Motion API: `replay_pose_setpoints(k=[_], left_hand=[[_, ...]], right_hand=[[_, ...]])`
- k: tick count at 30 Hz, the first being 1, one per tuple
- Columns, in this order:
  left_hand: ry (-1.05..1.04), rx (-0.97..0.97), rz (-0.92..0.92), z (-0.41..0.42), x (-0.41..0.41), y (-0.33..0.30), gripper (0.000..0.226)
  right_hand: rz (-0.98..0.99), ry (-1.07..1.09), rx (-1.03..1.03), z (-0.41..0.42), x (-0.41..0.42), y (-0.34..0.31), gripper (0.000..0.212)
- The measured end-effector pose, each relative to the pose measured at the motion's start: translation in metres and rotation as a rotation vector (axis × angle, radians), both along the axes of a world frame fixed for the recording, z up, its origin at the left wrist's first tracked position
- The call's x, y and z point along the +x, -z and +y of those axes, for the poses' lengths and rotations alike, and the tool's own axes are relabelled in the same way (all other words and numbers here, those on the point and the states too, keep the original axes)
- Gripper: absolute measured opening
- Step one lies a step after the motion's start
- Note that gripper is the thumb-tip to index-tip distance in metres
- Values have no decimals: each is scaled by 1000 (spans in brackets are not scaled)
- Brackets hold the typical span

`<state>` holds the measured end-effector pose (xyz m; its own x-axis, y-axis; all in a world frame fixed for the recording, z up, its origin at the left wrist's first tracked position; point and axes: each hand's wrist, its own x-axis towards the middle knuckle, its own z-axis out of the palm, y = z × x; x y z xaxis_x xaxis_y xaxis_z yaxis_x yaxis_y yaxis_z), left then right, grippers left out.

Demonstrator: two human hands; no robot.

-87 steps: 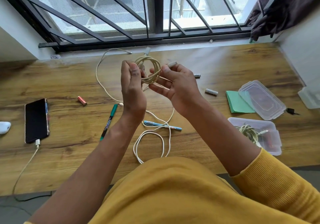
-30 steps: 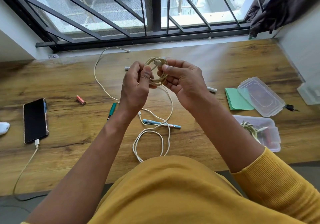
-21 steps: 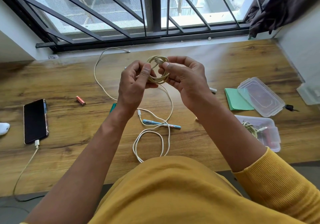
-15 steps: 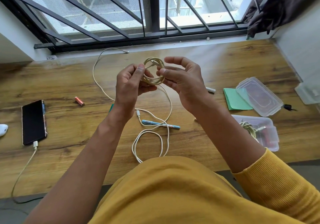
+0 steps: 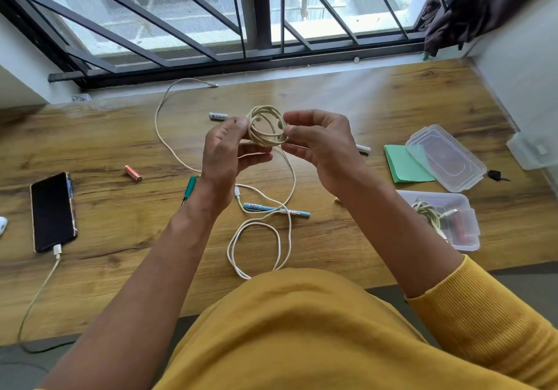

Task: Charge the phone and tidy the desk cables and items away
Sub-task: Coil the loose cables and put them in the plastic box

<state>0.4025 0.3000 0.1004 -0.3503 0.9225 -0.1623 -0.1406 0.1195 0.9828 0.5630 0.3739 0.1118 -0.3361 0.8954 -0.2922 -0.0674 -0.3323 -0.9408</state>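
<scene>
A small coil of cream cable [image 5: 267, 125] is held above the wooden desk [image 5: 120, 208]. My left hand [image 5: 225, 154] pinches its left side and my right hand [image 5: 320, 145] pinches its right side. A black phone [image 5: 52, 211] lies at the far left with a white charging cable [image 5: 45, 281] plugged into its near end. A long loose white cable [image 5: 259, 232] trails over the desk below my hands. An open clear box [image 5: 453, 223] at the right holds another coiled cable [image 5: 427, 213].
On the desk lie an orange battery [image 5: 133, 173], a grey battery [image 5: 218, 115], a green marker [image 5: 189, 189], a blue pen [image 5: 276, 210], green sticky notes [image 5: 404, 164] and a clear lid [image 5: 444, 157]. The barred window [image 5: 259, 12] closes the far edge.
The coil's loose end has been worked in, so the bundle looks tighter and rounder. Both hands stayed close together on it and sit slightly lower over the desk.
</scene>
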Motion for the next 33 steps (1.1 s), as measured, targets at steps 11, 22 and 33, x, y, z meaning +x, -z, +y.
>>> replay_pose_setpoints(k=[11, 22, 33], left_hand=[[64, -122, -155, 5, 20, -9, 64], [-6, 25, 208, 21, 35, 2, 51], [-282, -135, -383, 31, 23, 6, 47]], right_hand=[[-114, 42, 255, -10, 10, 6, 32], [-86, 7, 150, -4, 22, 4, 8], [60, -41, 272, -8, 23, -1, 30]])
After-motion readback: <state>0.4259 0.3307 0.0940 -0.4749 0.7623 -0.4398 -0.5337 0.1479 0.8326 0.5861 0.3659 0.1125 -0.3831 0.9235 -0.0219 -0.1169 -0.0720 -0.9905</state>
